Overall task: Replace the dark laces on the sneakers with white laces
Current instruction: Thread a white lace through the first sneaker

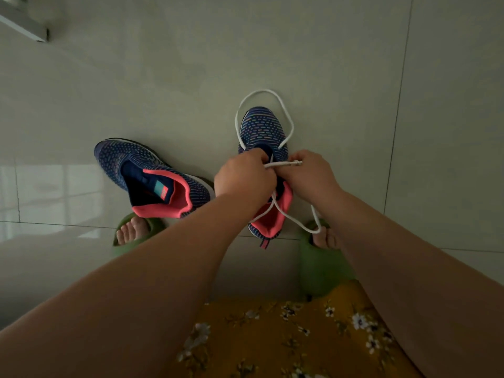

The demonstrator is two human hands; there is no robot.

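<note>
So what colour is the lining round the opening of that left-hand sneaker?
Coral pink lining, on a blue patterned sneaker; head view.

Dim light falls on a glossy grey tiled floor (pixel 300 50), with a pale reflection at the left.

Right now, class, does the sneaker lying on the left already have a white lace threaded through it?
No: the left sneaker shows no lace at all, while both hands hold the white lace at the right sneaker.
</note>
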